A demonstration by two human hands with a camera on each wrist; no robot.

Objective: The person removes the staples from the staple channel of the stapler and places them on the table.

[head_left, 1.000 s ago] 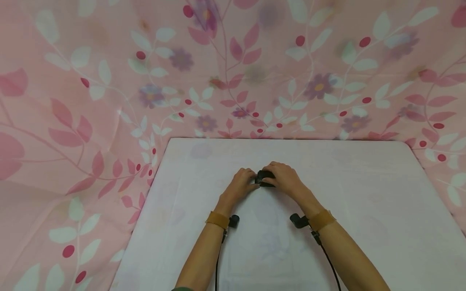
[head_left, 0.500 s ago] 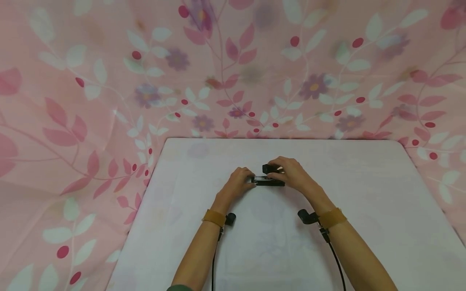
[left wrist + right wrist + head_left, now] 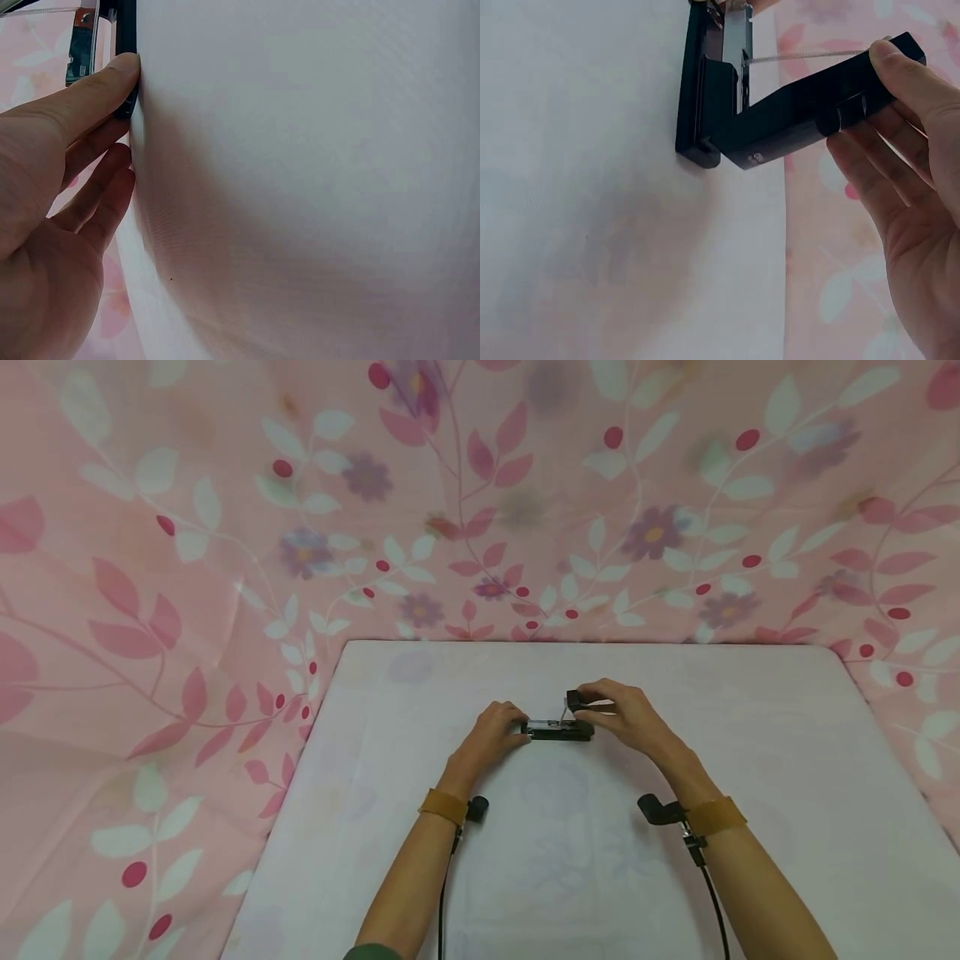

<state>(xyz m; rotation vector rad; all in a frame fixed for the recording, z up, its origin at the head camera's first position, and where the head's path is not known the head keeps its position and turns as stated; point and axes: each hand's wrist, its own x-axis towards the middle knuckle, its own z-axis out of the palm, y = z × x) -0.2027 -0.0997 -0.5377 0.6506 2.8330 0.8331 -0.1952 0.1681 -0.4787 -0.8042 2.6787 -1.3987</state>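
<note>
A black stapler (image 3: 557,727) lay mid-table (image 3: 750,827) on white cloth, its base pinned at one end by the left hand (image 3: 491,737) while the right hand (image 3: 628,714) pinched the raised top arm (image 3: 817,109). Rigid and light, it looked best held by base and arm tip. Only the right wrist view showed the stretched spring (image 3: 802,55).

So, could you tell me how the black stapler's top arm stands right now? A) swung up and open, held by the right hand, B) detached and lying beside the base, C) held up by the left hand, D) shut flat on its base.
A: the right hand holds the top arm swung up off the stapler base, spring stretched, while the left hand holds the other end.
</note>
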